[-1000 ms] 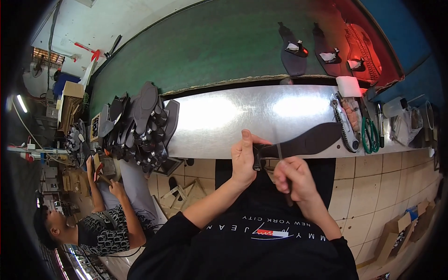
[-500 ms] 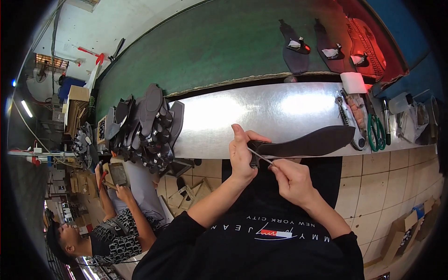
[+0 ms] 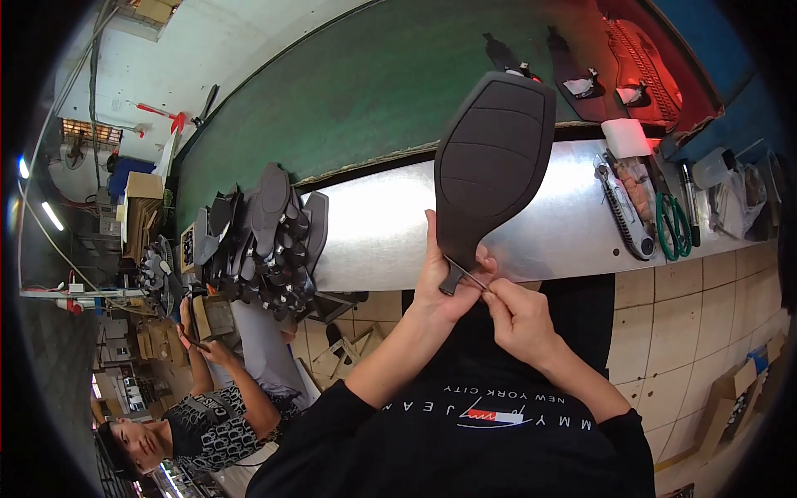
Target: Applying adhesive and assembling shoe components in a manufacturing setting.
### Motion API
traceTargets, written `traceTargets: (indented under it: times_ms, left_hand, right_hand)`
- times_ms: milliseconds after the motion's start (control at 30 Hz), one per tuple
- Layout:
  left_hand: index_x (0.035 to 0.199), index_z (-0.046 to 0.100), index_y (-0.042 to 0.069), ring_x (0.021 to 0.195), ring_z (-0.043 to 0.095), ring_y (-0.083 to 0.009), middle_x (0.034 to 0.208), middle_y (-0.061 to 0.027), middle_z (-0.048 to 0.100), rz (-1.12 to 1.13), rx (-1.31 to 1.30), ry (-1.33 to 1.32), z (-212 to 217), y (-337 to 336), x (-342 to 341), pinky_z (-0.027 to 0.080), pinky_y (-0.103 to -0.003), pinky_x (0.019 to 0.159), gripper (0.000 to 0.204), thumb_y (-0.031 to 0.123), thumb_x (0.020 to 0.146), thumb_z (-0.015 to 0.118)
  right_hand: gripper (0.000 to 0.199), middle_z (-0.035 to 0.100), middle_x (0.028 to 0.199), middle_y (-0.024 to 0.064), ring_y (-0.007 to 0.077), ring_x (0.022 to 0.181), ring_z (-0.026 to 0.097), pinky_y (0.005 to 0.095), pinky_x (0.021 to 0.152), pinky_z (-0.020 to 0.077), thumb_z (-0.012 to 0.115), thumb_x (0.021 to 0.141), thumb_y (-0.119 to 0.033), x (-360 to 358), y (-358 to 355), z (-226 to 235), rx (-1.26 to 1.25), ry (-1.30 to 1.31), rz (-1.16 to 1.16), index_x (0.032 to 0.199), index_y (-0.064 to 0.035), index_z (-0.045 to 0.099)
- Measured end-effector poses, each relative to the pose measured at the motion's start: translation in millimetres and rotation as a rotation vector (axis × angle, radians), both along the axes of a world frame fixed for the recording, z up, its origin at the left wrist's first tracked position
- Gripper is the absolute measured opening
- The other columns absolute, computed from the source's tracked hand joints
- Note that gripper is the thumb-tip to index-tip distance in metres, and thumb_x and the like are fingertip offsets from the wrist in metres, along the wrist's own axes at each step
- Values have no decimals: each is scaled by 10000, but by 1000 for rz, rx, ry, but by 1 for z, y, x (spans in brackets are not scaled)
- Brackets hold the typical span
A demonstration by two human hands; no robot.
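Observation:
My left hand (image 3: pixel 440 290) is closed around the narrow end of a dark grey shoe sole (image 3: pixel 496 149), which stands up with its broad, grooved face toward me. In my right hand (image 3: pixel 523 319), a thin metal rod (image 3: pixel 466 273) is pinched between thumb and fingers. The rod's far end meets the sole's narrow part next to my left palm; whether it goes in or only touches cannot be told. A small dark stub (image 3: pixel 450 286) sticks out below the rod.
A metal worktop (image 3: pixel 365 232) lies beneath, with a green belt (image 3: pixel 349 108) beyond. A heap of dark soles (image 3: pixel 270 224) is at left. A utility knife (image 3: pixel 624 214), green-handled scissors (image 3: pixel 671 226) and a marker (image 3: pixel 689 203) lie right. A co-worker (image 3: pixel 224 407) holds something at far left.
The sole has swung from lying sideways to upright, showing its broad face. My left hand has turned with it. My right hand still pinches the rod in nearly the same place.

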State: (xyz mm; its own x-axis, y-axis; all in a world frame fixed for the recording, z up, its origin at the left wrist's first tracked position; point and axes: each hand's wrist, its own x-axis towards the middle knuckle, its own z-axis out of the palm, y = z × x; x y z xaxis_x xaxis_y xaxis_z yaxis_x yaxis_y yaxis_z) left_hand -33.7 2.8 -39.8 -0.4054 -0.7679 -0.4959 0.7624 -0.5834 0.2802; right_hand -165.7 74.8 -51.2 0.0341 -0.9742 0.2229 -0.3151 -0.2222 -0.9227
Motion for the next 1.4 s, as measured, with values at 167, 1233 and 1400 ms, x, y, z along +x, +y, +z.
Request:
traceTargets:
  times_ms: [167, 1233, 1400]
  left_hand:
    - [664, 476, 142, 642, 398, -143, 625, 22, 430, 96, -12, 165, -10, -8, 9, 363, -318, 697, 266, 253, 892, 557]
    - [1165, 616, -80, 1044, 608, -232, 1147, -166, 658, 360, -889, -2202, 88, -120, 343, 465, -318, 927, 364, 222, 969, 558]
    - [1267, 574, -36, 1034, 598, -165, 1212, -146, 619, -177, -1053, -1507, 18, -196, 82, 466, -268, 893, 408, 173, 923, 644]
  right_hand:
    - [62, 588, 724, 142, 353, 667, 610, 417, 575, 483, 609, 863, -82, 7, 0, 8, 8, 22, 231, 849, -40, 566]
    - [343, 543, 854, 84, 265, 839, 553, 394, 745, 452, 549, 810, -99, -107, -68, -26, -231, 591, -357, 1144, -78, 627]
    - [282, 521, 854, 48, 213, 861, 544, 361, 747, 436, 536, 809, -149, -89, -75, -35, -267, 750, -472, 1073, -124, 632]
